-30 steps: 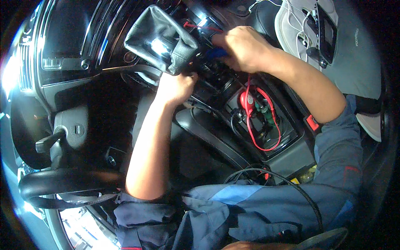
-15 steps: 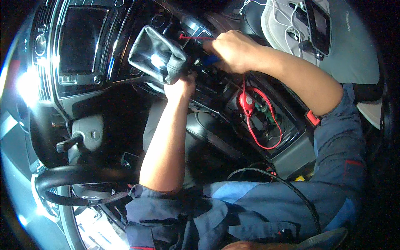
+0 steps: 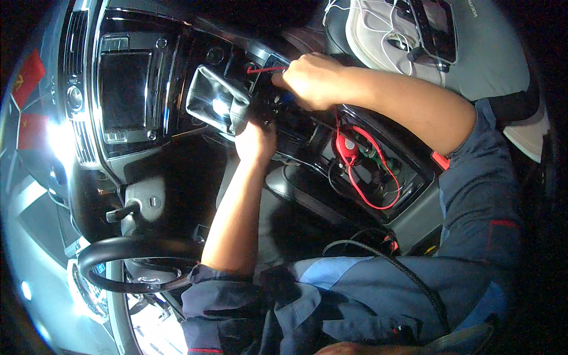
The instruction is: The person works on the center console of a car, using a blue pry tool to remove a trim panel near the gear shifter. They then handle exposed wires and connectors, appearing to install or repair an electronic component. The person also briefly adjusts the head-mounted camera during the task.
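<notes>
My left hand [image 3: 255, 142] is at the lower edge of a turned-up dark leather gear lever boot [image 3: 207, 97] on the centre console. Its fingers curl in beneath the boot, mostly hidden, so what they grip cannot be made out. Just right of it, my right hand [image 3: 313, 83] is closed around a blue-handled tool [image 3: 287, 96], of which only a small part shows. A thin red rod or lead [image 3: 263, 70] sticks out leftward beside that hand. Below its wrist, a red wire leads down to a round red device [image 3: 346, 147] with a looped red cable.
The cable lies in an open console compartment [image 3: 408, 198]. A dashboard screen [image 3: 125, 92] and the steering wheel [image 3: 133, 245] are on the left. Top right, a seat bears a dark handheld device [image 3: 435, 32] with white cords [image 3: 378, 26]. A black braided hose [image 3: 402, 272] crosses my lap.
The whole view has shifted a little, with the dashboard now further right. My right hand has turned slightly and hides more of the blue handle. The left hand stays at the boot.
</notes>
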Tool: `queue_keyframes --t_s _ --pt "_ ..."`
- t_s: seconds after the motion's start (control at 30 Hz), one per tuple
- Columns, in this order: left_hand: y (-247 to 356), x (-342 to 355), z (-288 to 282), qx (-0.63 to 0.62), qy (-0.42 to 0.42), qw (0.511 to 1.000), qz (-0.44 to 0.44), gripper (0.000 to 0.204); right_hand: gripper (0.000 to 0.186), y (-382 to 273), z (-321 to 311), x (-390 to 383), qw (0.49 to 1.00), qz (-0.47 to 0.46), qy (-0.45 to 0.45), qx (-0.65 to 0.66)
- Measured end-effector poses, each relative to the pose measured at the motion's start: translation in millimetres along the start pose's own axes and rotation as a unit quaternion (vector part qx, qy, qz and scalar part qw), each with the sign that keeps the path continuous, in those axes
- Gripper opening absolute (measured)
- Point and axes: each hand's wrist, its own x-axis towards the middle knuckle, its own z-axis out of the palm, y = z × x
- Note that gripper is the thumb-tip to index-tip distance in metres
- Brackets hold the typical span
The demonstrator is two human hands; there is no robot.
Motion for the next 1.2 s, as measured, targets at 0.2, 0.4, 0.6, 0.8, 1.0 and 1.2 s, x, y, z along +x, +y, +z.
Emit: queue_keyframes --t_s 0.2,0.4,0.6,0.8,1.0,1.2 --pt "10 -5 -10 0.177 0.055 0.980 0.070 0.038 0.041 3 1 0 1.000 -0.017 0.010 0.013" --pt "17 -8 -1 0.103 0.056 0.992 -0.040 0.055 0.042 5 3 1 1.000 -0.017 0.006 0.022" --pt "17 4 3 0.042 0.113 0.991 -0.058 0.062 0.040 7 5 3 1.000 -0.020 0.005 0.014" --pt "26 2 6 0.073 0.067 0.991 -0.087 0.055 0.039 6 6 3 0.999 -0.016 0.013 0.027" --pt "10 7 19 0.086 0.087 0.992 -0.028 0.049 0.036 -2 -5 -3 0.999 0.028 -0.001 0.022" --pt "-6 12 31 0.076 0.077 0.993 -0.040 0.047 0.027 -1 -19 -5 0.998 0.049 0.029 0.000"
